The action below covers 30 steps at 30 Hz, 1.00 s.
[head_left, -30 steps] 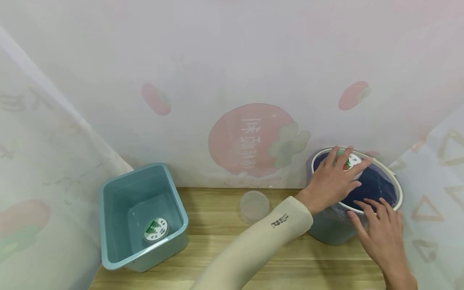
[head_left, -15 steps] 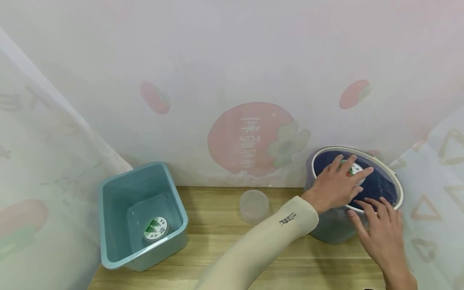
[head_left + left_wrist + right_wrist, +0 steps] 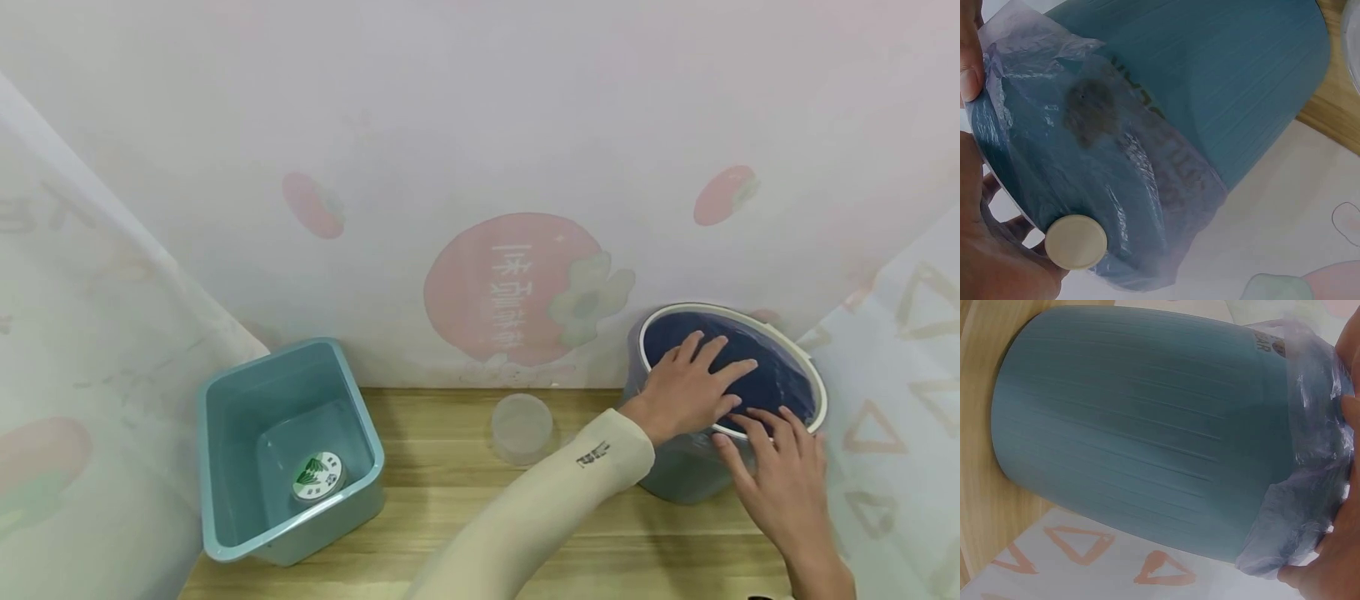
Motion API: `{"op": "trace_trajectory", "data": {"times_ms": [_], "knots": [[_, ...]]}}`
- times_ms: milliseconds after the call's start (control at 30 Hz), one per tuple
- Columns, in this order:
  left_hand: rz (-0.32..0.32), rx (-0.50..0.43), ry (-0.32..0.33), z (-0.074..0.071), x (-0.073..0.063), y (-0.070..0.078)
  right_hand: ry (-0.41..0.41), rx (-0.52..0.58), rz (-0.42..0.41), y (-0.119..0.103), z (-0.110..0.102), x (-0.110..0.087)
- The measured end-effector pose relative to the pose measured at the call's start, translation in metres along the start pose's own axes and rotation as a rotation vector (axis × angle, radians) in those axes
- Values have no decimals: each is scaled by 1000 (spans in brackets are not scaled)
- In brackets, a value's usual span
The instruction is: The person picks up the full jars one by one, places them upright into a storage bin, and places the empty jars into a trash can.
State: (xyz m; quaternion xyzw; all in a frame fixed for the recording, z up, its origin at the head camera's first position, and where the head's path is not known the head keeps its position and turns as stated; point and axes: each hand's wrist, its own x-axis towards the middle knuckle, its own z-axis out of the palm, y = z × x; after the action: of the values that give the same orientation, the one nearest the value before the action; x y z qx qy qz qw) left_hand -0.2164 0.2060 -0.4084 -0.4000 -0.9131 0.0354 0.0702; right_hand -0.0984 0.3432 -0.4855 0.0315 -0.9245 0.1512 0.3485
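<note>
A teal waste bin with a cream rim stands at the right, lined with a thin translucent purple bag. Over its dark opening my left hand is spread, fingers extended and nothing between them. My right hand rests at the near right of the rim, its fingertips over the edge. In the right wrist view the right-hand fingers lie at the bag's folded edge. A cream round knob sits at the rim in the left wrist view. The bin's bottom is hidden.
A teal rectangular basin at the left holds a round tub with a green-and-white label. Between basin and bin, a clear round container stands on the wooden table. Printed white sheets enclose the back and sides.
The round tub with a red-and-green label, in my left hand earlier, has been let go over the bin and is out of sight. The right hand has stayed at the rim.
</note>
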Motion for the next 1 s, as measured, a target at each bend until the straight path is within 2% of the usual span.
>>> {"op": "trace_trajectory", "data": {"times_ms": [133, 400, 567, 733, 1000], "knots": [[-5, -25, -24, -1, -1, -3, 13, -4, -13, 1, 1, 2], [-24, -78, -7, 0, -8, -17, -10, 2, 7, 0, 3, 3], [-21, -101, 49, 2, -20, -36, 6, 19, -12, -1, 3, 4], [-22, -52, 125, 8, -33, -52, 13, 23, -12, 0, 2, 3], [-44, -161, 153, 26, -53, -72, 28, 30, -27, 2, 0, 3]]}}
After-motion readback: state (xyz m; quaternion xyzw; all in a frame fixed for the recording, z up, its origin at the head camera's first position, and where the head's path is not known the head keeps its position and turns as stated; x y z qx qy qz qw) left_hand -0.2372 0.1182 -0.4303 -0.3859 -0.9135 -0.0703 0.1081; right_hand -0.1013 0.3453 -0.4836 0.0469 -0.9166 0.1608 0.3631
